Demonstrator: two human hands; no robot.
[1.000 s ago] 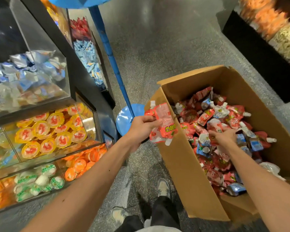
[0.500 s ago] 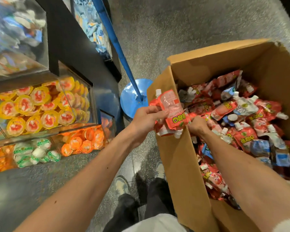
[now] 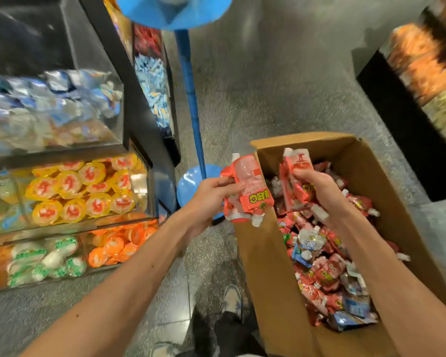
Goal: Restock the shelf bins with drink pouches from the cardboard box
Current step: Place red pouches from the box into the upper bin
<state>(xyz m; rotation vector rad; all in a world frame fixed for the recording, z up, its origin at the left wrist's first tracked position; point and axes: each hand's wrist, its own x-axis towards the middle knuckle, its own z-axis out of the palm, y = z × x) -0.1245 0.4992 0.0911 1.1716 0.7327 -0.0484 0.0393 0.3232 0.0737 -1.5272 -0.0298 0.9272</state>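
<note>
Step in hand: gathering. My left hand (image 3: 211, 194) grips a pouch bundle (image 3: 247, 188) just left of the box (image 3: 268, 266). My right hand (image 3: 317, 186) grips pouches (image 3: 298, 163) above it. Next: carry both left to the bins (image 3: 150, 186).

A shop aisle: clear shelf bins (image 3: 88, 191) of wrapped sweets on the left, more snack bins (image 3: 428, 73) far right.

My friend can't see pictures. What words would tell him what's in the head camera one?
A person's left hand and right hand each grip a bunch of red drink pouches by an open cardboard box heaped with more pouches. Clear shelf bins of colourful snacks stand on the left.
</note>
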